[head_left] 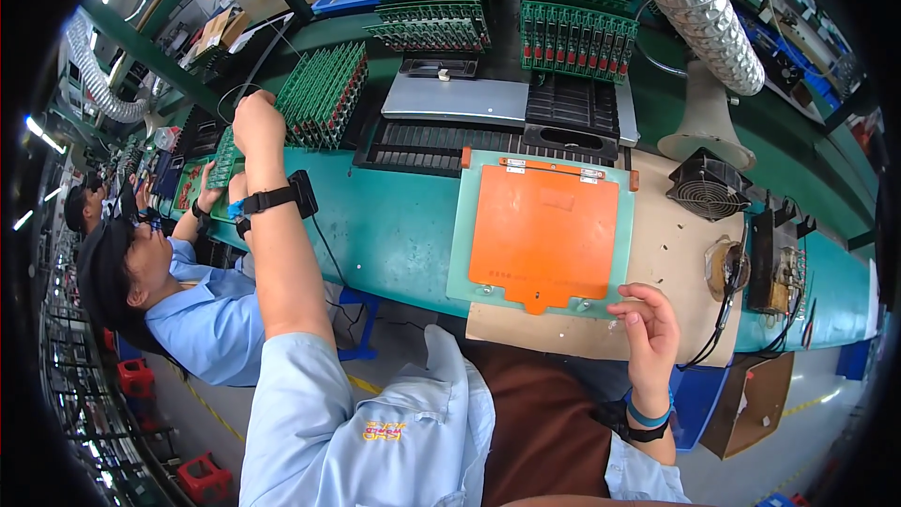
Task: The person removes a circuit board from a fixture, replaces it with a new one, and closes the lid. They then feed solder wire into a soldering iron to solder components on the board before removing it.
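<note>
- On the far left of the teal surface (394, 225), in the head view, my left hand (257, 122) is stretched out to the slanted rack of green circuit boards (324, 94); the grip looks curled closed at the near end of the rack, but I cannot tell if a board is already between the fingers.
- My right hand (648, 324) rests at the near right corner of the pale green fixture frame (457, 244), just beside the orange plate; its grip is half open and holds nothing that I can see.
- The orange plate (544, 230) lies flat inside this frame, directly in front of me, and no board lies on it. So I judge the work is at its beginning: a board is yet to be brought from the rack to the plate.
- Many boards are standing in the rack and in more green board stacks (577, 33) at the back, so much is left, I think.
- For labels: a faint, slightly darker rectangle is near the upper middle of the orange plate, and a small row of dark marks near its lower left; both are too small to read.
- A brown paper sheet (671, 253) lies under the frame, and a small black fan (709, 186) stands to the right.
- A co-worker in a light blue shirt (211, 319) sits at my left side.
</note>
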Motion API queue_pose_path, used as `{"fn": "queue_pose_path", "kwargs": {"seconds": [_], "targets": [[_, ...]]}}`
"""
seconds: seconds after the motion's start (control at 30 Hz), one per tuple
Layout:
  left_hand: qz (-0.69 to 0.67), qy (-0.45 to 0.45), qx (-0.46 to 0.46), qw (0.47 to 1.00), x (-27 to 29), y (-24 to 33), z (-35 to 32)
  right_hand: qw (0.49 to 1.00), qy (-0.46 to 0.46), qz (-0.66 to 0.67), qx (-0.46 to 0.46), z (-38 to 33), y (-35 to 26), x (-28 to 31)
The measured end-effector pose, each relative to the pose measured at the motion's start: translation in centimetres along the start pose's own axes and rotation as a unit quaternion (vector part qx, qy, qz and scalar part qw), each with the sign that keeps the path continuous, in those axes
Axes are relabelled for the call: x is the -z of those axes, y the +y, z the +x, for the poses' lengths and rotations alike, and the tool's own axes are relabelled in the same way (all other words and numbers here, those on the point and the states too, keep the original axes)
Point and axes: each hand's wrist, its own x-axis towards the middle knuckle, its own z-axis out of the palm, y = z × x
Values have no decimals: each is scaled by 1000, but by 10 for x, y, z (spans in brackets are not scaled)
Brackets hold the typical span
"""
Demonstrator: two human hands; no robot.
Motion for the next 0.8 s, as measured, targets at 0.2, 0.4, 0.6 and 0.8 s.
{"fn": "queue_pose_path", "kwargs": {"seconds": [0.2, 0.4, 0.6, 0.8], "targets": [[5, -58, 23, 998, 12, 13, 2, 1000, 7, -3, -4, -2, 1, 1], [-15, -31, 23, 999, 5, 3, 3, 1000, 7, -1, -5, -4, 2, 3], [-8, 90, -35, 995, 27, 9, -7, 1000, 9, 1, -5, -6, 3, 2], [-100, 234, -84, 963, 87, 38, -28, 1000, -6, -1, 12, -7, 5, -3]]}}
